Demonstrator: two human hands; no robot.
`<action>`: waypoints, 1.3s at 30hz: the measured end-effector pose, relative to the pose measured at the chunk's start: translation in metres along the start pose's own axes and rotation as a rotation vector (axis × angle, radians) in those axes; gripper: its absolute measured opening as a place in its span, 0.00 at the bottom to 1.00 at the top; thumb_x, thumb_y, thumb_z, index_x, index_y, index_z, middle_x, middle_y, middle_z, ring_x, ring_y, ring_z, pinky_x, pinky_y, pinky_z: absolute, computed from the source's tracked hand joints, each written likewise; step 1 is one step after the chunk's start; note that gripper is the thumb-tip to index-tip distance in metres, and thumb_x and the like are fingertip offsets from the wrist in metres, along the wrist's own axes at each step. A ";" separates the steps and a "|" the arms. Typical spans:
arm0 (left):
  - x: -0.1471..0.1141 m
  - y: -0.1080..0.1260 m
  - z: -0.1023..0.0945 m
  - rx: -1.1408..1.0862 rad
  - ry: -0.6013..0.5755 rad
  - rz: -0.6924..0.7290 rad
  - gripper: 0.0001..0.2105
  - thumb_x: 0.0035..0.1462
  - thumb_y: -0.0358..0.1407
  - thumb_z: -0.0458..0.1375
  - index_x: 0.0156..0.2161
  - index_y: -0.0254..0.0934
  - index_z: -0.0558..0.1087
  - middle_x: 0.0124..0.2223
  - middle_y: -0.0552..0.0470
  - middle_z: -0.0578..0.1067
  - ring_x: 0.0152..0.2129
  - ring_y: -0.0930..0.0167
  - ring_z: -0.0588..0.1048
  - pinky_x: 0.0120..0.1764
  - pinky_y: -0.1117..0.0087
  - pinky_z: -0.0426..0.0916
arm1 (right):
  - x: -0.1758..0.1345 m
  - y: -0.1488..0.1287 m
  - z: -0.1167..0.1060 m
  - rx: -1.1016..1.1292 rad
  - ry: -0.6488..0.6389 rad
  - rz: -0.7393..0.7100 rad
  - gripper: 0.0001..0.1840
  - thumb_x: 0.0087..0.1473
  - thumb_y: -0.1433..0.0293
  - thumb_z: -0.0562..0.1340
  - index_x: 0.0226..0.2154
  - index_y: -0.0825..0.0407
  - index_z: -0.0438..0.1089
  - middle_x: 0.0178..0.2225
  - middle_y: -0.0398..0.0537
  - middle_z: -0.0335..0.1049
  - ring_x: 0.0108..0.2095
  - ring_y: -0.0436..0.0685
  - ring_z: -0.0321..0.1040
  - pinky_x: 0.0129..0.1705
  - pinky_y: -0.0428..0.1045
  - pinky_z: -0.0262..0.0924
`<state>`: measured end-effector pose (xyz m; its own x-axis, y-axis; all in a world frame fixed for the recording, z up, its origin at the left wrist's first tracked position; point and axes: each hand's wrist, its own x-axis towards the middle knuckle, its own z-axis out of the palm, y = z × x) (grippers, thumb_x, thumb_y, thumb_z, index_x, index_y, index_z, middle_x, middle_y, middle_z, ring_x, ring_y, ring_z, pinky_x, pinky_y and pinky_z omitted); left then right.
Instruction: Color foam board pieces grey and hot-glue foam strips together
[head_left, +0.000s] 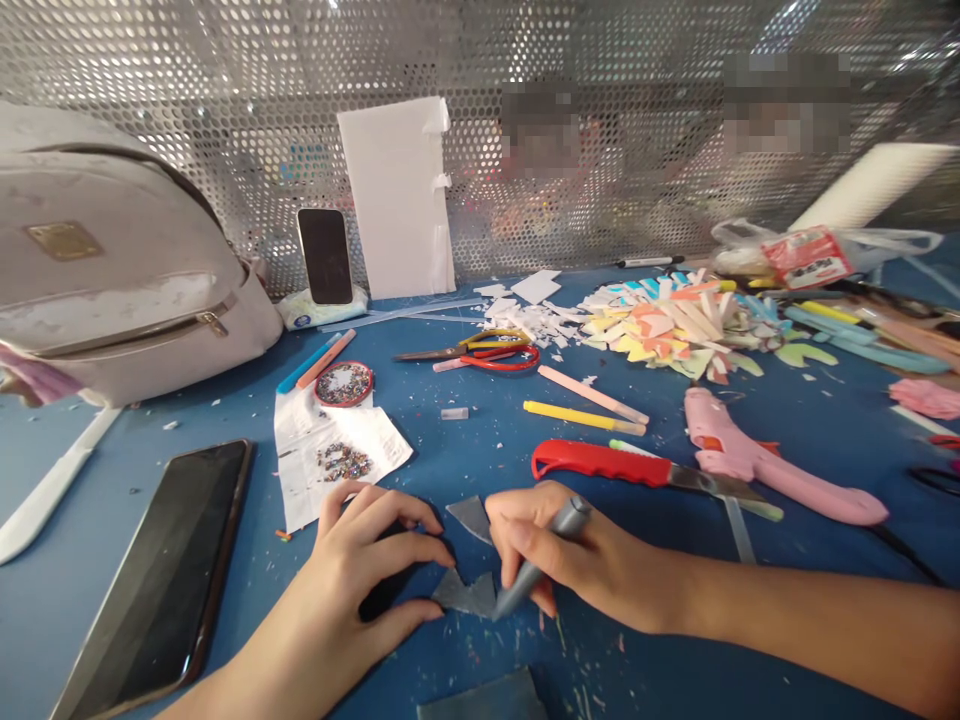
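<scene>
Scissors (463,352), knife (600,463) and glue gun (750,462) clutter the worktop (487,455) ahead; your right fingers (551,553) grip a grey marker (519,588), your left fingers (412,548) curve apart at a dark scrap (469,597).

The right hand (541,522) covers the middle of the grey marker (523,584) and the right end of the far grey piece (469,518). The bottom edge cuts off the near dark sheet (487,700); the left edge, the backpack (127,290). People (540,140) beyond the perforated screen (480,55) are blurred; loose beads (343,462) look too small to count.
</scene>
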<state>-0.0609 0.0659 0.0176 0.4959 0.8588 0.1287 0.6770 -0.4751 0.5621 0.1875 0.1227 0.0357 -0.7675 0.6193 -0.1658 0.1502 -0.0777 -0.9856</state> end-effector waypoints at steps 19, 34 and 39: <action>0.000 0.001 0.000 -0.070 0.005 -0.015 0.13 0.60 0.31 0.67 0.46 0.52 0.76 0.50 0.56 0.73 0.46 0.63 0.70 0.60 0.52 0.49 | -0.001 0.001 -0.002 -0.038 0.010 -0.023 0.33 0.65 0.45 0.53 0.24 0.55 0.66 0.22 0.39 0.59 0.20 0.47 0.59 0.24 0.45 0.53; 0.001 -0.002 0.002 -0.071 0.012 -0.005 0.11 0.60 0.35 0.67 0.46 0.51 0.75 0.50 0.54 0.74 0.46 0.63 0.70 0.59 0.53 0.49 | 0.000 0.004 -0.003 -0.058 0.044 -0.081 0.30 0.68 0.48 0.51 0.27 0.55 0.66 0.23 0.41 0.61 0.21 0.47 0.62 0.25 0.45 0.54; -0.001 -0.001 0.004 -0.077 0.021 0.008 0.14 0.58 0.35 0.70 0.46 0.52 0.75 0.50 0.56 0.74 0.46 0.63 0.70 0.59 0.54 0.47 | 0.000 0.002 -0.002 -0.081 0.015 -0.104 0.24 0.68 0.52 0.55 0.33 0.54 0.67 0.24 0.41 0.63 0.25 0.49 0.63 0.29 0.45 0.56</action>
<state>-0.0597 0.0650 0.0138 0.4889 0.8594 0.1496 0.6290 -0.4661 0.6222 0.1892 0.1244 0.0337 -0.7724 0.6321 -0.0613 0.1205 0.0511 -0.9914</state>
